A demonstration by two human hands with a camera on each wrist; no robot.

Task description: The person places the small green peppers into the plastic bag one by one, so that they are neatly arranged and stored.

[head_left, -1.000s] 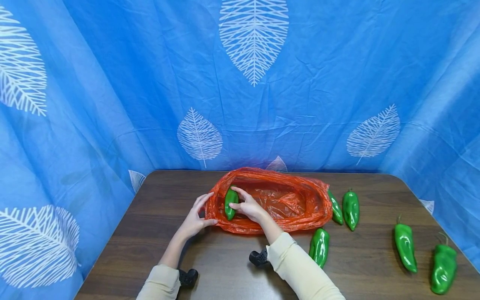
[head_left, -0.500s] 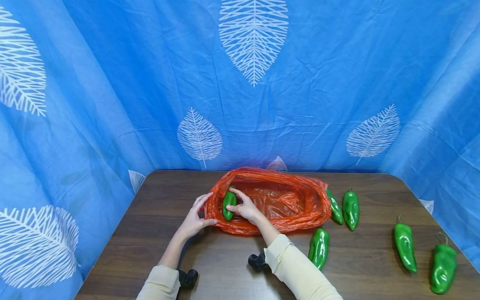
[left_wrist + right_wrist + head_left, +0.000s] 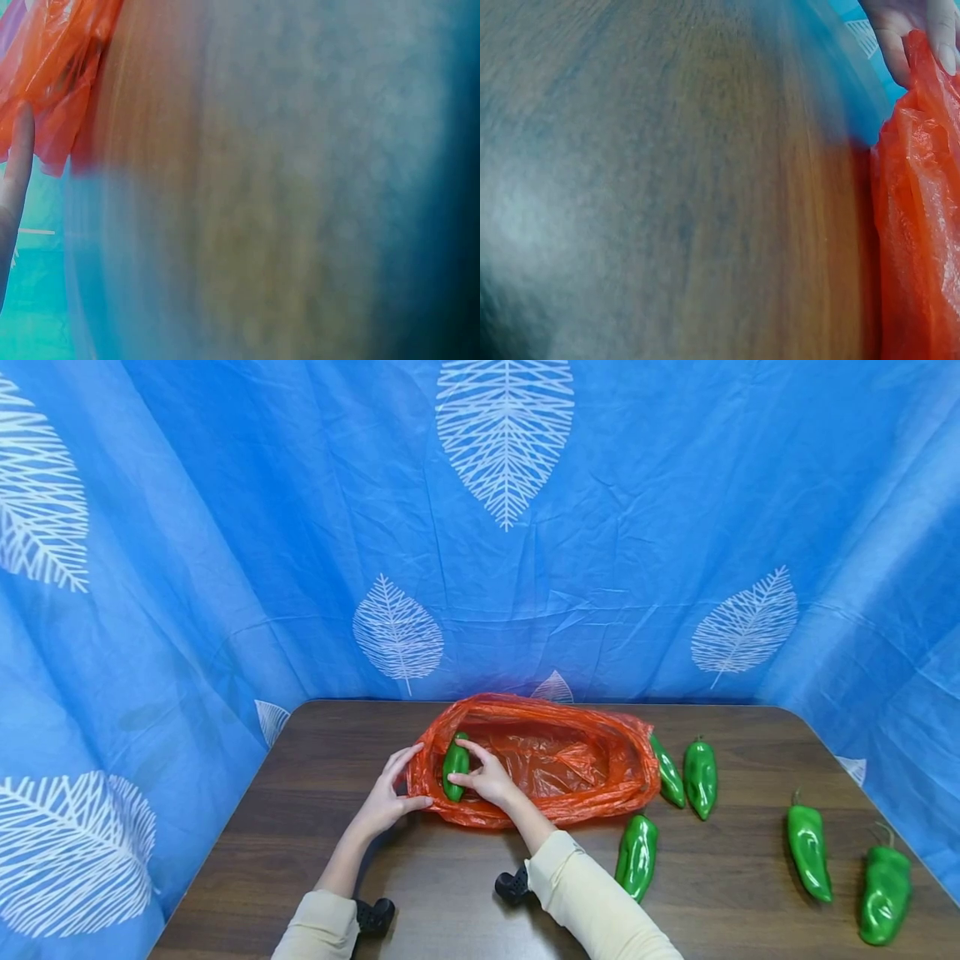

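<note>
A red plastic bag (image 3: 577, 810) lies with its mouth spread wide near the back of the table. At its left end, my left hand (image 3: 386, 795) holds the rim, thumb at the near side and fingers at the far side. Inside that end my right hand (image 3: 487, 774) grips a green pepper (image 3: 454, 768) between thumb and fingers; the pepper stands lengthwise, slightly tilted. The left wrist view catches one finger (image 3: 21, 146) against the bag (image 3: 64, 75). In the right wrist view, left-hand fingers (image 3: 943, 34) touch the bag's rim (image 3: 922, 142); my right hand is hidden there.
Right of the bag lie two green peppers, one (image 3: 667, 772) partly behind its edge, the other (image 3: 701, 778) beside it. Another pepper (image 3: 637, 857) lies by my right sleeve. Two more (image 3: 810, 852) (image 3: 885, 895) lie far right on the wooden table (image 3: 300, 827). A blue curtain (image 3: 637, 527) surrounds it.
My right hand has shifted slightly left with the pepper, toward the bag's left end. My left hand stays at the rim, and the other peppers have not moved.
</note>
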